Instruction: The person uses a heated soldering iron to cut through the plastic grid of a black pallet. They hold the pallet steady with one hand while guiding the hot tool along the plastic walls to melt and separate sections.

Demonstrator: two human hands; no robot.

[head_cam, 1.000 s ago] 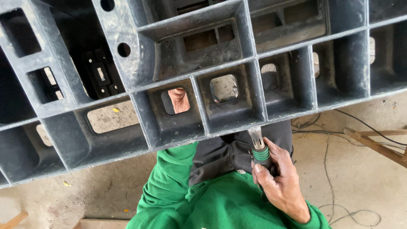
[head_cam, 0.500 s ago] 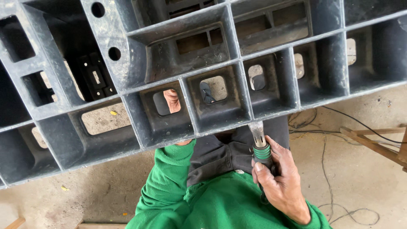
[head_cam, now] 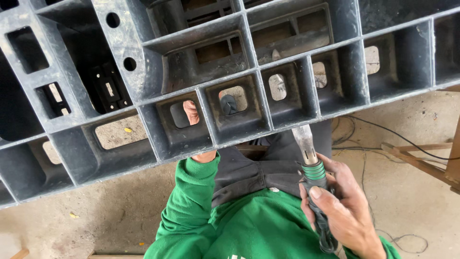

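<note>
My right hand (head_cam: 342,211) is wrapped tight round the handle of the heat tool (head_cam: 314,184), thumb on top, metal nozzle pointing up and just short of the lower rib of the grey plastic pallet (head_cam: 201,72); the pallet stands tilted against my lap, open cells facing me. My left hand (head_cam: 192,115) is behind it, only the fingers show through one cell opening, so I take it as gripping the wall there, but can't tell how firmly; the green sleeve (head_cam: 191,192) runs up under the edge. Judgement on doing this well: keep the nozzle square to the rib and close without touching; hold the left fingers away from the cell nearest the nozzle, heat will pass through the openings; brace the pallet on my thighs so it doesn't rock; mind the cable (head_cam: 383,132) trailing on the concrete floor (head_cam: 421,192) to my right, near the wooden sticks (head_cam: 421,156); keep it slack and out from under the pallet edge.
</note>
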